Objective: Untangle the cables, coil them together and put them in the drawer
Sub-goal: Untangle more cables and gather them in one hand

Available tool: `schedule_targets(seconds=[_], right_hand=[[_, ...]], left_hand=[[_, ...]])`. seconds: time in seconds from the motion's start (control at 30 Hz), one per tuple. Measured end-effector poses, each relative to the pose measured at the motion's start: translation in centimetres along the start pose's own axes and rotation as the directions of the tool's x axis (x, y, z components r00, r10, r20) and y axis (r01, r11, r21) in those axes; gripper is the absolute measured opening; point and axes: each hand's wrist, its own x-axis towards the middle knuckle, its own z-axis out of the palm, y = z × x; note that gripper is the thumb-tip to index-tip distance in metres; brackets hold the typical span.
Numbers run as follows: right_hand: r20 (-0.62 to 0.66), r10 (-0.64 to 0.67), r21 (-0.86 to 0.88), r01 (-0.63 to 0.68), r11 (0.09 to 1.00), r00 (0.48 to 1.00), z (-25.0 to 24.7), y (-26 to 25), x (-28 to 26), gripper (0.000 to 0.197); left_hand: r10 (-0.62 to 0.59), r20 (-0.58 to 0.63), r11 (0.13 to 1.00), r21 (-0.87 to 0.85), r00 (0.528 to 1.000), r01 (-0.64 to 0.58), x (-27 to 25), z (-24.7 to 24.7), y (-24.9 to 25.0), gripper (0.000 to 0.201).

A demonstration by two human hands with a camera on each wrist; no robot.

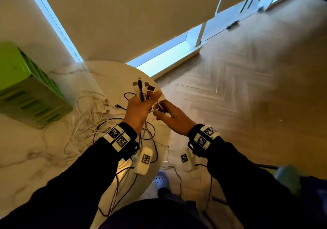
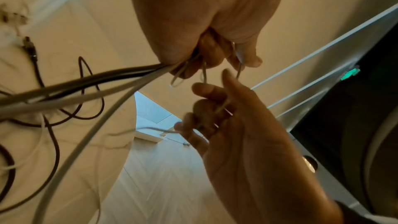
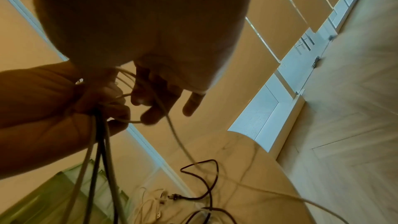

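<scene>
My left hand (image 1: 139, 105) grips a bundle of cable ends (image 1: 141, 87) upright above the round marble table (image 1: 35, 158), black and white plugs sticking out of the fist. The bundled cords (image 2: 86, 88) trail from the left hand (image 2: 206, 54) down to the table. Just right of it, my right hand (image 1: 165, 111) pinches a thin white cable (image 3: 178, 142) that runs through its curled fingers (image 3: 159, 98) and off toward the table edge. In the left wrist view that thin cable threads between the right hand's fingers (image 2: 211, 108). More white and black cables (image 1: 88, 119) lie tangled on the table.
A green slatted drawer unit (image 1: 26, 90) stands on the table's left. Wooden floor (image 1: 247, 105) lies beyond the table's right edge. A white tagged box (image 1: 143, 160) hangs below my left wrist. Blinds and a window strip are behind.
</scene>
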Motion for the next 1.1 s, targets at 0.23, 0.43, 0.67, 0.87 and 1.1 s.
schedule_targets(seconds=[0.23, 0.43, 0.67, 0.87, 1.1], right_hand=[[-0.269, 0.129, -0.137, -0.171, 0.976, 0.954, -5.4, 2.9, -1.1, 0.036], [-0.031, 0.291, -0.476, -0.270, 0.837, 0.956, -5.8, 4.6, 0.3, 0.042], [0.239, 0.031, -0.225, 0.024, 0.974, 0.970, -2.0, -2.0, 1.9, 0.033], [-0.114, -0.145, -0.243, 0.114, 0.963, 0.983, -4.4, -1.5, 2.7, 0.025], [0.234, 0.631, -0.674, -0.345, 0.654, 0.739, -6.7, 2.9, 4.1, 0.065]], left_hand=[[-0.139, -0.052, 0.975, -0.182, 0.989, 0.128, 1.8, -0.4, 0.2, 0.037], [-0.131, 0.091, 0.917, -0.368, 0.987, 0.156, 1.8, -1.0, 0.5, 0.031], [-0.072, 0.006, 0.978, -0.194, 0.997, 0.071, 2.2, -1.4, 0.2, 0.036], [-0.076, -0.139, 0.988, -0.142, 0.987, 0.056, 3.7, -4.1, -0.3, 0.043], [-0.131, -0.060, 0.887, -0.453, 0.990, 0.090, 3.2, -5.0, 1.5, 0.045]])
